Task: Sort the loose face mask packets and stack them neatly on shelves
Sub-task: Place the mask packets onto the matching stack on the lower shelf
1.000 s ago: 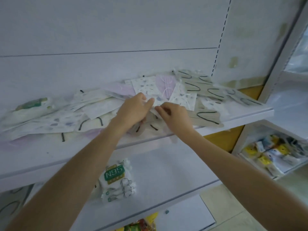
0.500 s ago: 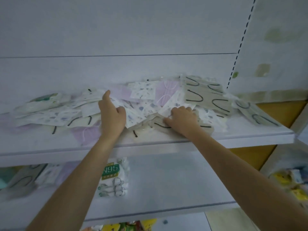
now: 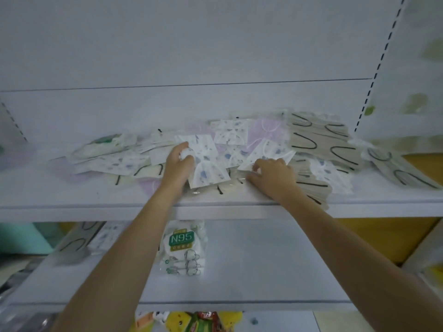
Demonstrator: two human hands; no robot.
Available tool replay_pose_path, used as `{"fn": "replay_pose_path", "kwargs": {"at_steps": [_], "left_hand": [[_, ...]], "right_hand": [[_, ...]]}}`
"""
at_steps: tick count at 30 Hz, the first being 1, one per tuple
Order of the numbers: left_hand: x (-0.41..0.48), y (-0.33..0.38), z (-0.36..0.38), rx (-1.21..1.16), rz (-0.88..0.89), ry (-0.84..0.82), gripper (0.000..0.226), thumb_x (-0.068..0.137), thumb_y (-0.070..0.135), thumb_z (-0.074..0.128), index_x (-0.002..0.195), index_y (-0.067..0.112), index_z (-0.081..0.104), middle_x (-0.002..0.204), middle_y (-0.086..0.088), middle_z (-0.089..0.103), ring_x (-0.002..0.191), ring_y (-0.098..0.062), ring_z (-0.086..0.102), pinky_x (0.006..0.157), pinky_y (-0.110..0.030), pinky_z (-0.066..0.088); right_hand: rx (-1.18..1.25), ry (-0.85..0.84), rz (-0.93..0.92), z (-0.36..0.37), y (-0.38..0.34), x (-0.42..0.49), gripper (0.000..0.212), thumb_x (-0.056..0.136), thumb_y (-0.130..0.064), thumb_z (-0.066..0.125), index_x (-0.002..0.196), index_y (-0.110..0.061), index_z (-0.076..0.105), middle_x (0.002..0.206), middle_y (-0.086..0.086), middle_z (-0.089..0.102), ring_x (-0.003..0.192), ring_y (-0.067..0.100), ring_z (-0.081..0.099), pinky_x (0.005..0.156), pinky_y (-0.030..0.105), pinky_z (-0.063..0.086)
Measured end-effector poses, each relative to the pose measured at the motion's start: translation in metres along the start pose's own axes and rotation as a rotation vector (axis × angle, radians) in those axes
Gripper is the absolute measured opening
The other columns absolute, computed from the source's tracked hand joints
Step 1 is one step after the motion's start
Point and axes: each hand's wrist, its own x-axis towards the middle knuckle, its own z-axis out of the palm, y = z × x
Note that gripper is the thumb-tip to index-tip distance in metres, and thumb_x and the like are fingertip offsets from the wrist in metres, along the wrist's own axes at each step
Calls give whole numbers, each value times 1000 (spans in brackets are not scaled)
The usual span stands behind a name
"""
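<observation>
Left hand (image 3: 178,161) pinched a speckled packet (image 3: 207,167) lying between the hands. Right hand (image 3: 273,178) curled onto the loose pile (image 3: 321,144) beside it, though I could not tell whether it gripped anything. Sorting seemed to be midway. Next, matching packets would need gathering into one stack.

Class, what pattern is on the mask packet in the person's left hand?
White packet with blue-grey speckles, held by the left hand; head view.
</observation>
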Motion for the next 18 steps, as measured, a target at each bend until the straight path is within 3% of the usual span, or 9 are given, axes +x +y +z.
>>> {"fn": "replay_pose_path", "kwargs": {"at_steps": [3,6,7,9,11,13,15,18], "left_hand": [[5,-11,0,-43,-77,-14,42,91,2,42,131,14,49,130,-7,52,116,-24,54,102,-46,45],[12,-15,-2,-159,-109,-77,15,96,16,46,104,12,59,108,-8,64,101,-24,62,97,-47,48],[13,-14,-2,-195,-118,-102,20,97,24,46,95,11,61,98,-5,69,93,-21,66,90,-43,53],[14,-14,-2,-245,-113,-150,29,99,35,42,94,19,64,88,2,74,83,-15,71,72,-30,57],[14,-16,-3,-237,-92,-166,24,98,28,45,106,18,65,98,-2,73,93,-20,69,80,-33,56],[14,-19,-5,-160,-52,-128,32,93,5,48,123,13,56,116,-8,66,107,-26,62,93,-42,51],[13,-23,-5,-80,-28,-69,55,88,-6,44,138,15,41,131,-7,54,118,-24,54,100,-46,46],[12,-22,-6,-59,1,-37,66,87,-9,38,145,22,28,143,-4,40,128,-21,43,107,-43,39]], "right_hand": [[183,162,28,3,-9,0,26,96,-25,38,113,-16,56,99,9,64,92,28,51,68,30,34],[451,371,-1,4,-21,-2,27,98,-19,37,117,-14,56,79,4,57,73,24,51,55,29,32],[478,380,-88,4,-27,-3,28,98,-17,39,118,-14,58,81,5,59,75,26,55,56,29,34],[430,230,-276,5,-44,-3,29,96,-14,42,118,-16,61,97,8,66,90,27,59,69,29,40],[307,-40,-360,12,-59,-1,31,95,-18,44,121,-21,60,118,4,62,107,24,56,81,28,39],[373,-133,-337,16,-66,5,31,93,-26,48,122,-23,60,124,0,59,113,20,53,86,27,38],[545,-15,-255,10,-69,17,31,94,-29,47,120,-20,61,125,0,59,114,18,53,87,26,38],[352,194,-177,6,-60,49,40,96,-24,43,135,-14,47,141,7,46,129,25,39,102,35,32]]}}
